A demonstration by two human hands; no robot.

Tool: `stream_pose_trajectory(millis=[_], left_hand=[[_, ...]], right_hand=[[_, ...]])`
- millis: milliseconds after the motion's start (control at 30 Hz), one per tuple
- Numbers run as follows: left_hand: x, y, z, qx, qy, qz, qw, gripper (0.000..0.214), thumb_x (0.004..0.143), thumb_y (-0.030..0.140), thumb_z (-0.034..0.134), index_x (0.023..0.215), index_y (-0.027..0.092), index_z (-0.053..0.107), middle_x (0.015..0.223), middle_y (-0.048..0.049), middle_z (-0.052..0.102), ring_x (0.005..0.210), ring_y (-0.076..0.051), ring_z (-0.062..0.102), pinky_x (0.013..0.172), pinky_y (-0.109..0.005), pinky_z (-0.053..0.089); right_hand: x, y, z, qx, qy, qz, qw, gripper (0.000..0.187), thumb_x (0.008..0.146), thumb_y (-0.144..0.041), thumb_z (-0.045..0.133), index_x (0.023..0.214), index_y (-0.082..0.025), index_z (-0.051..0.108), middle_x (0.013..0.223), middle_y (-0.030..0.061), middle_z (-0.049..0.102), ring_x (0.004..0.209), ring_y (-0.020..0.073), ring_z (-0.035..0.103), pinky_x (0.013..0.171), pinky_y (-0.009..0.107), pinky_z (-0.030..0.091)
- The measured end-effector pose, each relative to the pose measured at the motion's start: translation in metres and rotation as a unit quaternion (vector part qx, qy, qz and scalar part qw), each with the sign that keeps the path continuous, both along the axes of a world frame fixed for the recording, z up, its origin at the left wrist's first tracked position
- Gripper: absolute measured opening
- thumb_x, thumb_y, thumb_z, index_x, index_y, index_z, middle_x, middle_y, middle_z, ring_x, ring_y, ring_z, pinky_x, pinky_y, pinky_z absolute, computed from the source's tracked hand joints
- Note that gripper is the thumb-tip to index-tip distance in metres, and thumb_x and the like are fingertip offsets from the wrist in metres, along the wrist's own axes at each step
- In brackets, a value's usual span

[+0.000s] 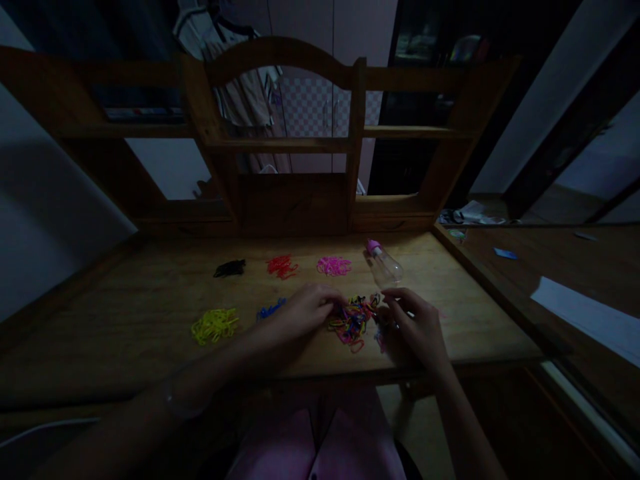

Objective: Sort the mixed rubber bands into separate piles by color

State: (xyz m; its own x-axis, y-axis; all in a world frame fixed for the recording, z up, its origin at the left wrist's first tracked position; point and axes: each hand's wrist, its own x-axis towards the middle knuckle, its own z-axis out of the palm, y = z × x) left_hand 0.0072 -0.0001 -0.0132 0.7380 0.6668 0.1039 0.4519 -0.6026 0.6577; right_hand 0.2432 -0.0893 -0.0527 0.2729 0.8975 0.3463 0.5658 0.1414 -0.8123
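Note:
A tangled pile of mixed-colour rubber bands lies on the wooden desk between my hands. My left hand reaches in from the left, its fingers curled together at the pile's edge; what they hold, if anything, is hidden. On the other side, my right hand pinches a rubber band at the pile's upper right, thumb and forefinger together. Partly behind my left hand is a small blue heap. Sorted by colour, the other heaps are yellow, black, red and pink.
A clear bottle with a pink cap lies on its side beyond my right hand. A wooden shelf unit rises along the desk's back edge. To the right, a brown surface carries a white paper strip and a blue card.

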Motion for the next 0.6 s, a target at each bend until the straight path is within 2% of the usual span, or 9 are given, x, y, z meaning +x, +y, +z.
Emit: stream_pose_trajectory(millis=[133, 233, 333, 467, 600], left_hand=[[0.002, 0.004, 0.012, 0.03, -0.014, 0.04, 0.999, 0.031, 0.088, 0.017, 0.046, 0.106, 0.02, 0.071, 0.107, -0.003, 0.073, 0.101, -0.019, 0.065, 0.094, -0.033, 0.048], [0.009, 0.01, 0.01, 0.06, 0.004, 0.012, 0.998, 0.033, 0.092, 0.017, 0.042, 0.115, 0.019, 0.066, 0.117, -0.0065, 0.068, 0.11, -0.02, 0.06, 0.1, -0.035, 0.044], [0.012, 0.007, 0.003, 0.062, 0.017, -0.047, 0.997, 0.035, 0.092, 0.016, 0.041, 0.12, 0.02, 0.061, 0.125, -0.0076, 0.061, 0.118, -0.019, 0.054, 0.104, -0.032, 0.041], [0.006, -0.01, 0.005, 0.033, 0.038, -0.069, 0.996, 0.036, 0.088, 0.01, 0.039, 0.111, 0.021, 0.065, 0.116, -0.0058, 0.064, 0.107, -0.017, 0.058, 0.098, -0.03, 0.044], [0.006, -0.01, 0.014, 0.044, 0.03, -0.036, 0.998, 0.035, 0.086, 0.009, 0.041, 0.107, 0.02, 0.067, 0.108, -0.0052, 0.068, 0.101, -0.019, 0.061, 0.094, -0.033, 0.046]], right_hand=[[0.0, 0.0, 0.0, -0.005, 0.006, -0.002, 1.0, 0.019, 0.089, -0.031, 0.055, 0.099, -0.024, 0.069, 0.091, 0.0025, 0.073, 0.078, 0.0195, 0.068, 0.068, 0.028, 0.05], [0.0, 0.0, 0.0, -0.005, 0.004, -0.008, 1.0, 0.018, 0.089, -0.031, 0.056, 0.1, -0.023, 0.069, 0.09, 0.0025, 0.073, 0.076, 0.0198, 0.068, 0.067, 0.028, 0.05], [0.001, -0.001, -0.001, -0.002, 0.0, -0.004, 1.0, 0.018, 0.09, -0.03, 0.055, 0.1, -0.023, 0.069, 0.092, 0.0025, 0.073, 0.078, 0.0197, 0.068, 0.069, 0.028, 0.05], [0.001, 0.0, -0.001, 0.005, -0.001, -0.003, 1.0, 0.018, 0.09, -0.027, 0.054, 0.1, -0.024, 0.069, 0.094, 0.0021, 0.073, 0.08, 0.0196, 0.068, 0.069, 0.028, 0.049], [0.002, 0.001, -0.002, 0.001, 0.005, -0.002, 1.0, 0.018, 0.089, -0.027, 0.055, 0.1, -0.024, 0.069, 0.09, 0.0019, 0.073, 0.077, 0.0191, 0.068, 0.068, 0.028, 0.049]])
